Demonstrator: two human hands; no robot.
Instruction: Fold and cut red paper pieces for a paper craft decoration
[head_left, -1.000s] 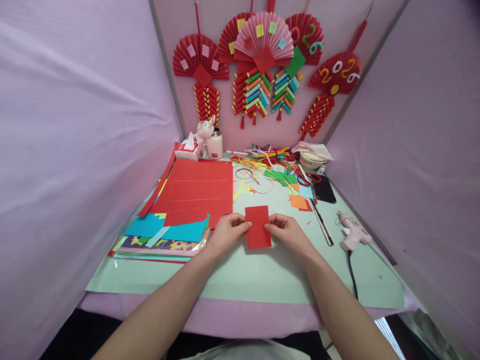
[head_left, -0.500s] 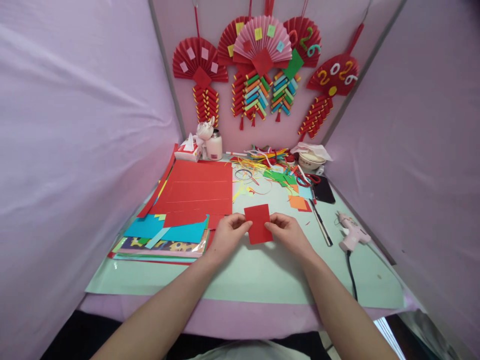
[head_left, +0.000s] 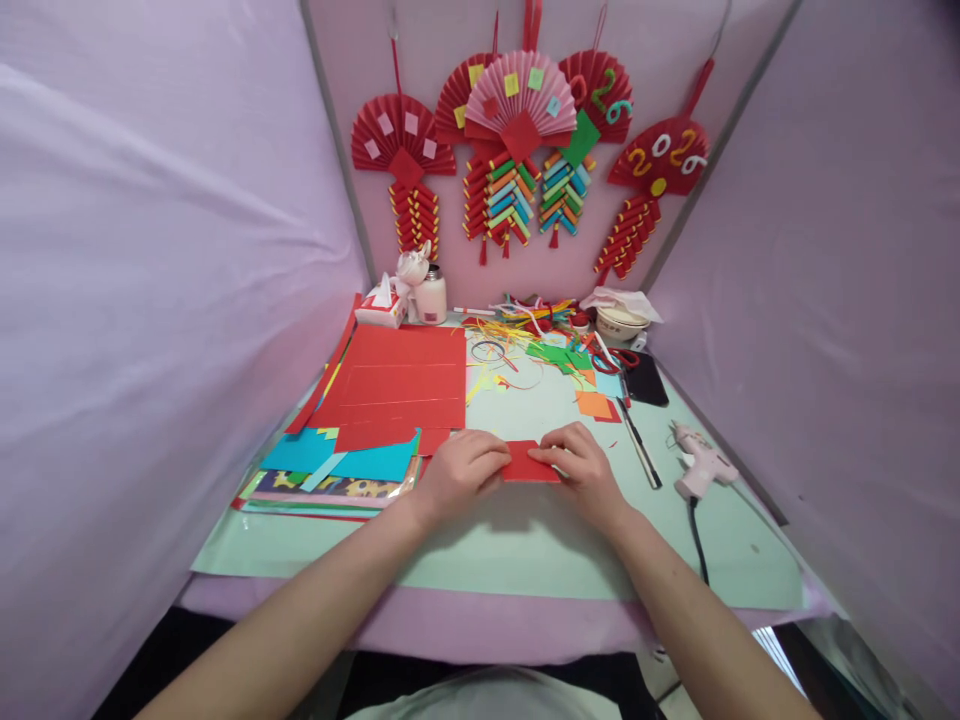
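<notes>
A small piece of red paper (head_left: pixel 531 464) is held between both hands above the front middle of the table. My left hand (head_left: pixel 466 466) is closed on its left end, the fingers over the top. At the right end, my right hand (head_left: pixel 581 465) pinches the same paper. The piece shows as a low wide strip, tilted or bent; whether it is folded I cannot tell. Beneath it a shadow falls on the pale green table mat (head_left: pixel 480 550). Left of my left hand lie blue paper (head_left: pixel 375 466) and large red sheets (head_left: pixel 405 390).
Paper scraps (head_left: pixel 559 355), red scissors (head_left: pixel 619 358) and a black phone (head_left: pixel 646 380) lie behind, to the right. A knife-like pen tool (head_left: pixel 640 444) and a corded glue gun (head_left: pixel 703 462) are right of my right hand. Fan decorations (head_left: pixel 521 105) hang on the back wall.
The red paper has gone from facing me as an upright rectangle to a low wide strip. My fingers have come over its top edge. The view has shifted slightly.
</notes>
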